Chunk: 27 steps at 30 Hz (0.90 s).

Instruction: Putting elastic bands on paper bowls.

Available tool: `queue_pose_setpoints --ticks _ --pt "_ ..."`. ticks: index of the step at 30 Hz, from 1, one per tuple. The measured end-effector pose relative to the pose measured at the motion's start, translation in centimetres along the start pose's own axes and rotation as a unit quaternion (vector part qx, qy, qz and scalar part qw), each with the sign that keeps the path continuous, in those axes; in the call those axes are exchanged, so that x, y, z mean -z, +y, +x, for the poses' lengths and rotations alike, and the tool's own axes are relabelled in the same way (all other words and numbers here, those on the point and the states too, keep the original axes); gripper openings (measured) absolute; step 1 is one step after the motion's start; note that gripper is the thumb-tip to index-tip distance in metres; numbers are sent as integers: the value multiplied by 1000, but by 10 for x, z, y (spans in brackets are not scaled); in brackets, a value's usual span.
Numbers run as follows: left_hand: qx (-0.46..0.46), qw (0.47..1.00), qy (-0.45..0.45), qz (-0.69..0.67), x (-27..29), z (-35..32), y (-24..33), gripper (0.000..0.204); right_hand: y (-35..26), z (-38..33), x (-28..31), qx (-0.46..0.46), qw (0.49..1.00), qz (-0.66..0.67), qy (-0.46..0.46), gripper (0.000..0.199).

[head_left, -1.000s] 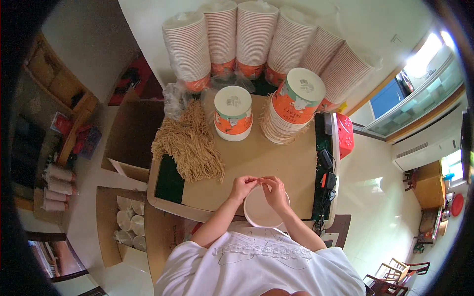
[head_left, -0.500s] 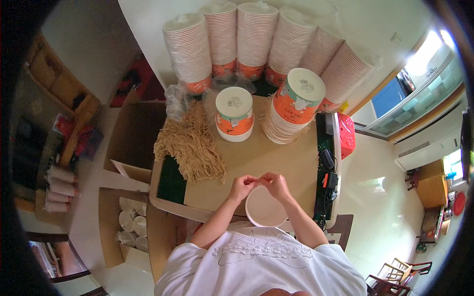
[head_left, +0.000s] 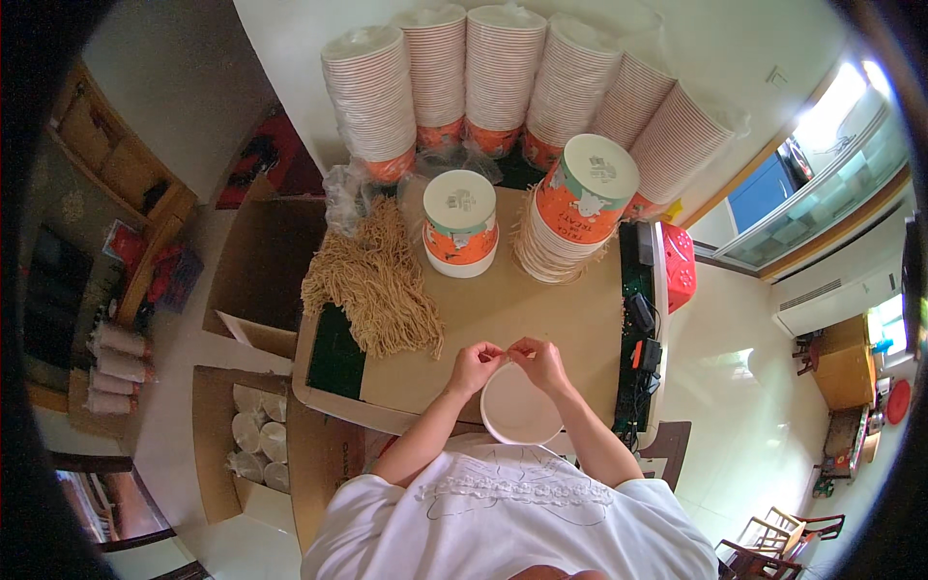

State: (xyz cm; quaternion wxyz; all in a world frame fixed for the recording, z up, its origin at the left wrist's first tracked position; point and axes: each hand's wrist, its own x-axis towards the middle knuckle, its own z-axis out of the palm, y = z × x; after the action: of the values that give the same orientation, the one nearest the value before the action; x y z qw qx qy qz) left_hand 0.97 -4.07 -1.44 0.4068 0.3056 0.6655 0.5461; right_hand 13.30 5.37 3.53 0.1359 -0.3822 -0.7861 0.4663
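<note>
My left hand (head_left: 478, 366) and my right hand (head_left: 539, 364) meet at the far rim of a white paper bucket (head_left: 522, 408), which faces mouth up at the table's front edge, close to my body. The fingers of both are closed in a pinch, almost touching; what lies between them is too small to make out. Beyond the left hand lies a loose bundle of tan twine cords (head_left: 377, 285). Farther off, an orange-and-green printed bucket (head_left: 460, 227) stands upside down. To its right rises a taller upside-down stack of printed buckets (head_left: 580, 208), with cords hanging around its lower part.
Several plastic-wrapped stacks of nested buckets (head_left: 503, 72) line the table's back. Cardboard (head_left: 483, 314) covers the tabletop. A power strip with cables (head_left: 642, 338) and a red basket (head_left: 679, 263) sit at the right edge. Open cartons (head_left: 217, 425) stand on the left, one holding wrapped rolls.
Almost nothing differs. Both hands keep their pinch at the bucket's far rim, with only a slight shift of the fingers.
</note>
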Motion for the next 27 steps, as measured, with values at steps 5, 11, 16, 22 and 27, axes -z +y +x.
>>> queue_pose_setpoints --ticks 5,11,16,22,27 --pt "1 1000 3 16 -2 0 5 10 11 1 -5 16 1000 15 20 9" --pt "-18 999 19 42 -4 0 -1 10 0 -1 -5 39 999 -7 36 8" --pt "-53 997 38 38 -6 1 -4 11 -1 -2 -5 41 998 24 34 7" --pt "-71 995 23 63 -6 -4 11 11 6 0 -7 60 997 16 46 7" --pt "-64 995 16 73 -5 -4 10 12 11 0 -11 88 994 -16 68 7"
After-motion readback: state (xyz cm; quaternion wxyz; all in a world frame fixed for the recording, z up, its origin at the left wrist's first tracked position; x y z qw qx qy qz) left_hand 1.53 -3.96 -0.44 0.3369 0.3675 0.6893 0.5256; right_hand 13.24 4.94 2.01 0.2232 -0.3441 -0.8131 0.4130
